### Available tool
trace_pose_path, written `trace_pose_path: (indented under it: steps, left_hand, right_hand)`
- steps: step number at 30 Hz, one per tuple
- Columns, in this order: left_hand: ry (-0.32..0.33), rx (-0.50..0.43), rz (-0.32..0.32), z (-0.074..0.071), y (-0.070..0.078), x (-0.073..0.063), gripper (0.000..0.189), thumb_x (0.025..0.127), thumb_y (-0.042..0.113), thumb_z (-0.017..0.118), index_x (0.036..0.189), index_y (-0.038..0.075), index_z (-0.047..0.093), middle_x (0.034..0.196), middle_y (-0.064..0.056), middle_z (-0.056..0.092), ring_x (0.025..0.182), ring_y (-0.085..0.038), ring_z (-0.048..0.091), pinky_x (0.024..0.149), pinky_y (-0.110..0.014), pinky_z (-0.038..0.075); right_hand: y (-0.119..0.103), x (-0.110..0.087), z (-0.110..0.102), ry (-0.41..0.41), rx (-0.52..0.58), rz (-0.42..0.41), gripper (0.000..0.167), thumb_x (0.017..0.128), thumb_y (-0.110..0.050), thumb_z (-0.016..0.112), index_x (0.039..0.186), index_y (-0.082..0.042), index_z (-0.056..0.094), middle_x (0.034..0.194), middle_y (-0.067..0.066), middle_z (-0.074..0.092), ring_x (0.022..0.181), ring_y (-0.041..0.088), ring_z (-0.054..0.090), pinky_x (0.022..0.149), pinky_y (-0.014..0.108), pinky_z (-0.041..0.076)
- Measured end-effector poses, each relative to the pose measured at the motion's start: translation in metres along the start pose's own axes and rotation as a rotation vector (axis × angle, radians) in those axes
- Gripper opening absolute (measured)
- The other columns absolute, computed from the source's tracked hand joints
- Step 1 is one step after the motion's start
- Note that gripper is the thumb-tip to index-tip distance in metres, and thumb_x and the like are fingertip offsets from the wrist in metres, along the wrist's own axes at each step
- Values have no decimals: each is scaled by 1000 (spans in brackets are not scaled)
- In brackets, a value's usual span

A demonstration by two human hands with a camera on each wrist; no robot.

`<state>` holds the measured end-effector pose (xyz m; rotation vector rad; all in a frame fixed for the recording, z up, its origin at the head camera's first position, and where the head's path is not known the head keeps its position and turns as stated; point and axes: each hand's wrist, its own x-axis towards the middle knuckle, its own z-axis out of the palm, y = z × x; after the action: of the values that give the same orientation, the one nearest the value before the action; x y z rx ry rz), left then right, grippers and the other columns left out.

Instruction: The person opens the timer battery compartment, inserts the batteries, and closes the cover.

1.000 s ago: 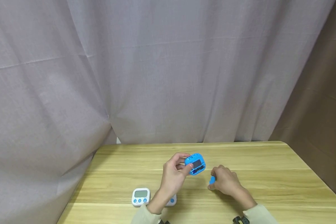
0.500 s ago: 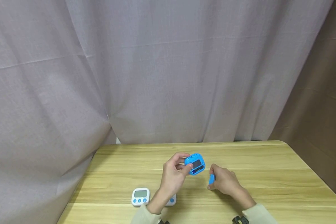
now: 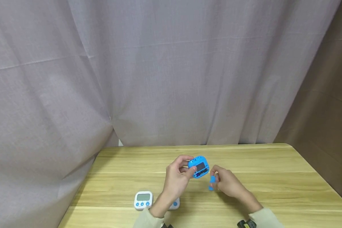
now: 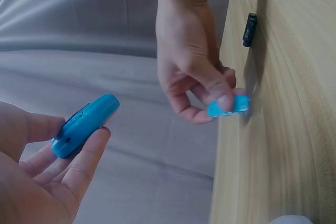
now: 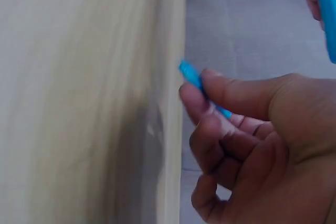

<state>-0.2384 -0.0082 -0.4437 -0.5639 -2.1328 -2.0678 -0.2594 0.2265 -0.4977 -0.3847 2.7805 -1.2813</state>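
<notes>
My left hand [image 3: 176,179] holds a blue digital timer [image 3: 204,160] above the table, thumb on one face and fingers behind. Its back faces the head camera, showing a dark rectangle and an uncovered dark slot along the lower edge. To its right, my right hand [image 3: 230,183] pinches a small blue battery cover [image 4: 231,106] between thumb and forefinger. In the right wrist view the cover [image 5: 190,74] appears nearly edge-on, partly hidden by the thumb and fingers. Timer and cover are apart.
On the wooden table [image 3: 273,177], a white timer [image 3: 143,200] with blue buttons lies face up at the left. A second white timer [image 3: 175,204] is mostly hidden by my left wrist. A dark battery [image 4: 250,30] lies on the tabletop. A grey curtain [image 3: 171,79] hangs behind.
My right fingers have turned the battery cover, so more of it shows, and have shifted slightly left toward the timer. The left hand and timer stay in place.
</notes>
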Motion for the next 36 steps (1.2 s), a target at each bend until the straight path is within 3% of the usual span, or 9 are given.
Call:
trace_pose_path:
  steps: [7, 18, 25, 30, 36]
  left_hand:
    - [-6, 0, 1, 0, 0, 1, 28, 97, 2, 74, 125, 7, 70, 110, -14, 77, 85, -18, 76, 70, -26, 67]
    - [-7, 3, -2, 2, 1, 2, 28, 97, 3, 74, 124, 7, 70, 110, -14, 77, 85, -17, 76, 69, -25, 67]
    - [20, 8, -15, 1, 1, -1, 28, 95, 1, 75, 122, 8, 71, 110, -13, 78, 84, -16, 75, 71, -32, 69]
    - [49, 4, -11, 1, 2, -1, 29, 95, 0, 75, 123, 8, 71, 110, -14, 77, 83, -15, 74, 70, -25, 67]
    - [85, -9, -21, 1, 2, 0, 30, 95, -1, 74, 123, 8, 71, 108, -14, 77, 83, -16, 74, 69, -22, 65]
  right_hand:
    - [-7, 0, -8, -62, 211, -86, 28, 92, 0, 76, 111, 3, 56, 69, 11, 60, 55, 5, 46, 49, 17, 37]
    - [-14, -3, -15, -74, 338, -128, 28, 96, -3, 72, 115, 4, 52, 85, 28, 71, 69, 22, 64, 63, 24, 49]
    - [-22, -5, -15, -53, 360, -122, 29, 96, -8, 75, 116, 2, 57, 88, 27, 72, 69, 15, 60, 63, 25, 47]
    - [-30, -7, -16, -48, 382, -147, 29, 96, -7, 76, 115, 3, 57, 82, 16, 71, 64, 7, 53, 57, 20, 45]
    - [-37, -10, -20, -40, 401, -147, 32, 96, -6, 75, 117, 7, 56, 81, 7, 68, 66, 7, 53, 58, 21, 46]
